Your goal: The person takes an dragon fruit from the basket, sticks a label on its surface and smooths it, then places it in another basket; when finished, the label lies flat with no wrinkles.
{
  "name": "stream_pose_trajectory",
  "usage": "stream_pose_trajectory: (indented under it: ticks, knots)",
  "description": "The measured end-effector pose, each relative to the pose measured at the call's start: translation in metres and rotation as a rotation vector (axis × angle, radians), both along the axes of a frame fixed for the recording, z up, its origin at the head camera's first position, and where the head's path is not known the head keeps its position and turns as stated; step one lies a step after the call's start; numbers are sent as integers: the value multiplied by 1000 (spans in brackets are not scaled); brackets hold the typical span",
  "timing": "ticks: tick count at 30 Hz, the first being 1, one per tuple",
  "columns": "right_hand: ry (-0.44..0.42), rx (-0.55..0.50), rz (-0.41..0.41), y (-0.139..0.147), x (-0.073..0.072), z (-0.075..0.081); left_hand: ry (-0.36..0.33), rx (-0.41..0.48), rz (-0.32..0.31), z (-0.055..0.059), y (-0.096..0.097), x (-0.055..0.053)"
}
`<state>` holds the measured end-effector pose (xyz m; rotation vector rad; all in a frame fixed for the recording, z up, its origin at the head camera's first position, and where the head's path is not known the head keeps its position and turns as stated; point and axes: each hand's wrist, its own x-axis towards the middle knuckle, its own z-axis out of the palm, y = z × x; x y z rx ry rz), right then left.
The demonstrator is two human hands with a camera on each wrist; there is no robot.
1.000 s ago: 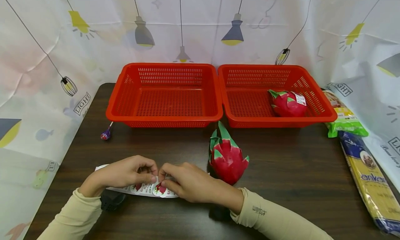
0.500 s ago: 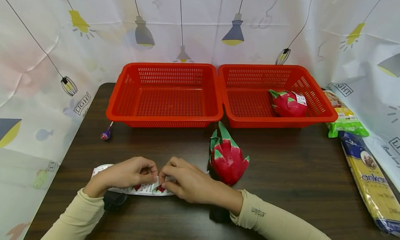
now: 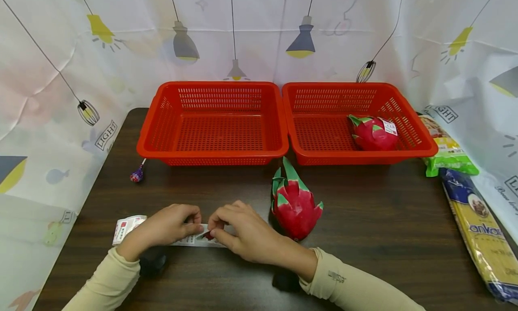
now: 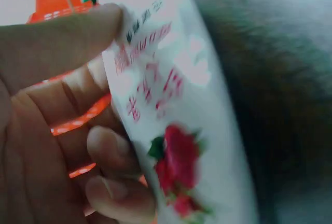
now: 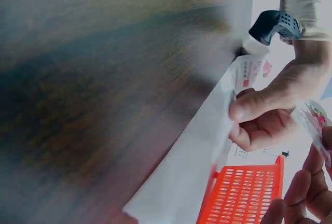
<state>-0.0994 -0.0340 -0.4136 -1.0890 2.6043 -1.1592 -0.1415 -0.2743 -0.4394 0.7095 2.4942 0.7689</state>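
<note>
My left hand (image 3: 167, 227) pinches a white strip of labels (image 4: 192, 99) between thumb and fingers, printed with red writing and dragon fruit pictures. Its far end (image 3: 128, 225) curls up beyond the left wrist. Close beside it, my right hand (image 3: 248, 236) pinches a label with a dragon fruit picture (image 5: 313, 117); in the right wrist view this label stands apart from the strip's plain white back (image 5: 192, 146). On the table just beyond the right hand lies a red dragon fruit (image 3: 297, 209) with green tips.
Two red baskets (image 3: 212, 160) stand side by side at the back; the right one holds another dragon fruit (image 3: 374, 135) with a white label. A lollipop (image 3: 137, 174) lies at left. A green packet (image 3: 453, 155) and a yellow-blue packet (image 3: 479, 230) lie along the right edge.
Both hands stay close together. The strip has turned and lifted, its left end now curling up beyond the left wrist. The label at the right fingertips has tilted up and shows less of its face.
</note>
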Motion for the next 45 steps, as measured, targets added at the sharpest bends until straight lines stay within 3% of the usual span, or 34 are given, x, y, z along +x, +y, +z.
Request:
stream_pose_trajectory:
  ticks: [7, 14, 16, 18, 20, 23, 25, 30, 35, 41, 45]
  knots:
    - [-42, -56, 5, 11, 3, -5, 155, -155, 84, -4, 7, 8]
    - [-116, -149, -50, 29, 8, -3, 213, -149, 88, -3, 9, 11]
    - [-119, -185, -75, 35, 10, -1, 245, -112, 80, 1, 12, 10]
    - [-116, -225, -112, 42, 14, 0, 239, -2, 70, 6, 18, 9]
    - [-113, -270, -156, 49, 19, 2, 191, 165, 61, 14, 26, 9]
    - [-111, -335, -228, 61, 28, 5, 60, 428, 14, 28, 41, 14]
    - [-109, -372, -270, 69, 34, 7, 6, 522, -36, 37, 54, 19]
    - [-78, -440, -357, 86, 46, 10, 31, 536, -163, 50, 90, 25]
    - [-104, -484, -440, 99, 52, 9, 41, 533, -242, 59, 117, 19]
    - [-207, -493, -511, 115, 55, 5, 3, 554, -211, 58, 143, 8]
    - [-178, -424, -553, 127, 54, -1, 42, 550, -155, 52, 162, 3]
